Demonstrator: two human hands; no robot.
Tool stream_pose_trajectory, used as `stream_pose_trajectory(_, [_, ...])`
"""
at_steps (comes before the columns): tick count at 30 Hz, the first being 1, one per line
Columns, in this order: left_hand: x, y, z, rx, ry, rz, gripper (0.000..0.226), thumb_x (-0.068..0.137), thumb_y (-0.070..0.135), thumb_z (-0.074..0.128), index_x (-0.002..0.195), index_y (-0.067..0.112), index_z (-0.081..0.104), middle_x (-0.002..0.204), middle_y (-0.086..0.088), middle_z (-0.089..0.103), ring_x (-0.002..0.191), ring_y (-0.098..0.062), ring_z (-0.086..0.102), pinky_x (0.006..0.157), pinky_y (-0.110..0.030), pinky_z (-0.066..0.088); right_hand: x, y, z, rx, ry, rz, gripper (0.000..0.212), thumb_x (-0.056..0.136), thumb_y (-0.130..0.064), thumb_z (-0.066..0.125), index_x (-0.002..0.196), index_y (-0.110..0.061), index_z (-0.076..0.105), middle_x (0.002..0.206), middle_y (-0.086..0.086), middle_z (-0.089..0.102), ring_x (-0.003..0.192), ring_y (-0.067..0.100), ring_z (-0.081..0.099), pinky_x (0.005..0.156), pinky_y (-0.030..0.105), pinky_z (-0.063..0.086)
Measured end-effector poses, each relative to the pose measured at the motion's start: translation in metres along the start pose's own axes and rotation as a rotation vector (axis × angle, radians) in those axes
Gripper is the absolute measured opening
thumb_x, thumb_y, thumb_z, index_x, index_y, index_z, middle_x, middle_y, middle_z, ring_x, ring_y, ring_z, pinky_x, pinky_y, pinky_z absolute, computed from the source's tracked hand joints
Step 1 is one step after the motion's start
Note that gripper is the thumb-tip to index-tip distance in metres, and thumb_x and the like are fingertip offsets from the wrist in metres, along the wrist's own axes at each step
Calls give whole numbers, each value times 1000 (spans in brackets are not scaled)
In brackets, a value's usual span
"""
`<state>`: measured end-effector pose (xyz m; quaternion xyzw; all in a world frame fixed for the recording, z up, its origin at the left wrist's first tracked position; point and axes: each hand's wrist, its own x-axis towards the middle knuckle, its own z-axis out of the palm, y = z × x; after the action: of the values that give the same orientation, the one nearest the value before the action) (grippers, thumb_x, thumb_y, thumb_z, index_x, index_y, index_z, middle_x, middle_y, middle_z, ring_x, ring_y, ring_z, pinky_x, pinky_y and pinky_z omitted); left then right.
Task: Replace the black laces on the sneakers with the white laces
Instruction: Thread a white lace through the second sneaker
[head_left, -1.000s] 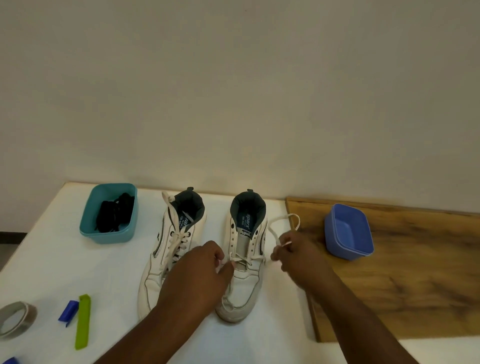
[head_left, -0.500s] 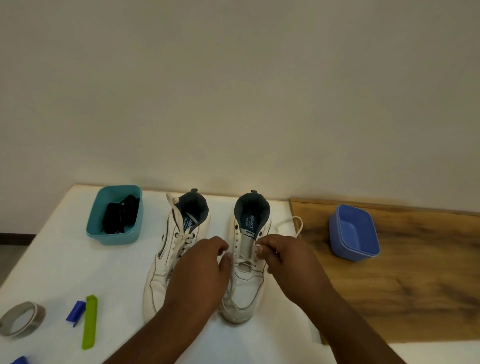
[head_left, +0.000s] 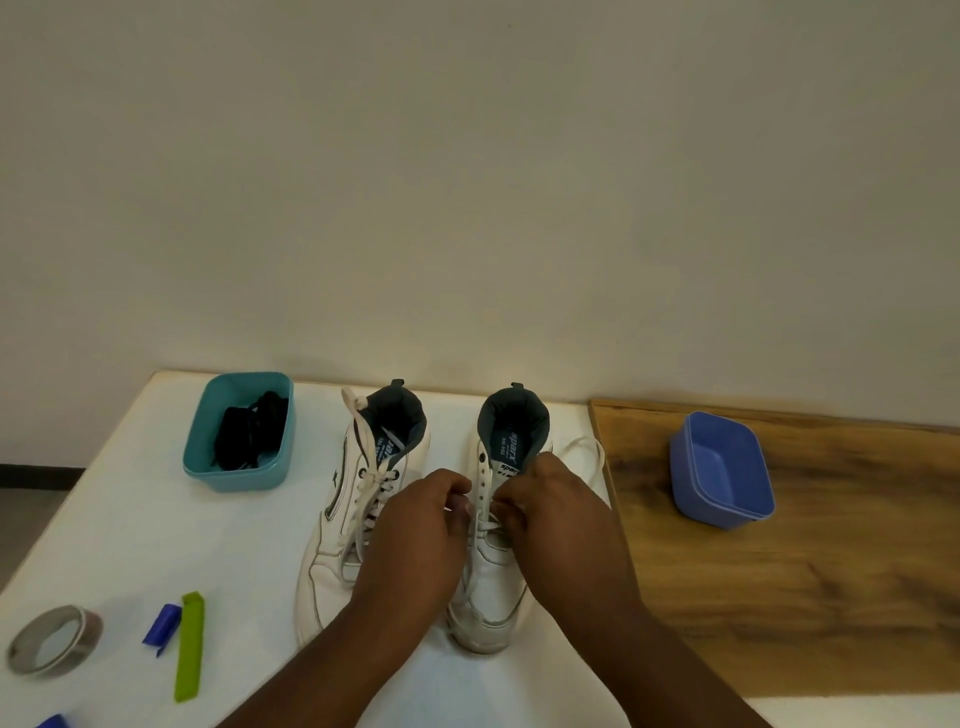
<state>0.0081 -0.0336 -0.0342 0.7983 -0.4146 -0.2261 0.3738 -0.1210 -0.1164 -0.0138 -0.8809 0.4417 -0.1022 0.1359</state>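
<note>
Two white sneakers are set side by side on the white counter (head_left: 130, 519), toes toward the person. The right sneaker (head_left: 493, 571) serves as the landmark here. Both hands are brought together over its tongue area. The left hand (head_left: 415, 535) is curled at the sneaker's left eyelet row, and its grip appears closed in a pinch on the white lace (head_left: 485, 527) near the lower eyelets, though the fingertips are partly hidden. The right hand (head_left: 561, 525) is curled at the opposite eyelet row, its grip likewise closed on the same lace; a loose loop of that lace (head_left: 587, 447) is seen lying on the counter just right of the sneaker's collar. Only the lowest eyelets of this sneaker are seen threaded.

Left of the landmark, the left sneaker (head_left: 358, 519) is already laced in white to the top. Farther left, a teal tub (head_left: 234, 473) holds the black laces (head_left: 252, 434). To the right of the landmark, on a wooden board (head_left: 805, 571), a blue tub (head_left: 722, 467) is set. Well to the near left lie a roll of tape (head_left: 52, 639), a green clip (head_left: 189, 644) and a blue clip (head_left: 163, 626).
</note>
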Motion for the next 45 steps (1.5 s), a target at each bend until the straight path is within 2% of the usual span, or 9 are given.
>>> stream_pose_trajectory(15, [11, -4, -3, 14, -44, 7, 19, 97, 36, 61, 112, 35, 74, 105, 15, 74, 85, 2, 62, 73, -1, 33, 7, 4, 13, 367, -80, 55, 13, 96, -18, 67, 88, -24, 76, 90, -8, 58, 84, 6, 58, 77, 25, 49])
stream_pose_trajectory(24, [10, -1, -4, 2, -23, -21, 4, 93, 35, 68, 89, 36, 68, 78, 21, 63, 74, 5, 59, 65, -5, 36, 4, 1, 25, 203, -11, 16, 19, 100, -25, 60, 88, -28, 73, 90, -11, 54, 91, 8, 49, 77, 20, 41])
stream_pose_trajectory(28, [8, -3, -4, 2, 10, -47, 12, 100, 26, 58, 88, 28, 57, 81, 15, 64, 76, 2, 58, 65, -12, 41, 1, 1, 13, 134, -39, 20, 25, 100, -31, 58, 122, -32, 69, 111, -7, 59, 104, 11, 51, 91, 25, 46])
stream_pose_trajectory(32, [9, 19, -16, -611, 199, -204, 13, 106, 17, 43, 95, 17, 51, 92, 10, 72, 85, -6, 68, 69, -22, 51, -3, 2, 10, 48, -69, 9, 36, 97, -46, 58, 132, -39, 60, 118, -8, 54, 105, 11, 46, 90, 25, 44])
stream_pose_trajectory(35, [12, 41, -47, -1331, 238, -301, 19, 106, 16, 40, 92, 18, 52, 70, 1, 56, 51, -10, 51, 47, -20, 41, -4, 4, 12, -8, -42, 7, 36, 96, -52, 55, 129, -40, 59, 114, -10, 52, 101, 11, 43, 88, 28, 44])
stream_pose_trajectory(37, [16, 36, -56, -978, 226, -151, 20, 105, 25, 43, 89, 24, 54, 71, 5, 52, 50, -5, 40, 48, -19, 31, -5, 4, 12, -18, -38, 8, 37, 96, -54, 54, 130, -41, 58, 116, -10, 51, 102, 11, 43, 88, 30, 43])
stream_pose_trajectory(40, [12, 9, -36, 127, 8, 192, 10, 98, 47, 54, 107, 44, 57, 95, 22, 63, 84, 3, 58, 72, -16, 42, -4, 4, 12, -41, -52, 26, 39, 96, -57, 53, 131, -42, 56, 120, -11, 51, 107, 11, 43, 91, 30, 38])
stream_pose_trajectory(42, [9, -4, -21, 310, -107, 222, 22, 96, 49, 56, 115, 41, 64, 103, 17, 69, 92, -1, 62, 83, -21, 48, -4, 5, 11, -45, -64, 45, 39, 95, -57, 54, 132, -44, 56, 121, -10, 51, 112, 13, 44, 91, 31, 33])
stream_pose_trajectory(45, [17, -1, -28, 280, 77, 229, 21, 100, 36, 47, 101, 32, 67, 93, 10, 67, 81, -6, 61, 78, -29, 51, -4, 4, 9, -55, -55, 59, 39, 94, -60, 55, 130, -45, 56, 121, -11, 50, 115, 13, 44, 90, 32, 26])
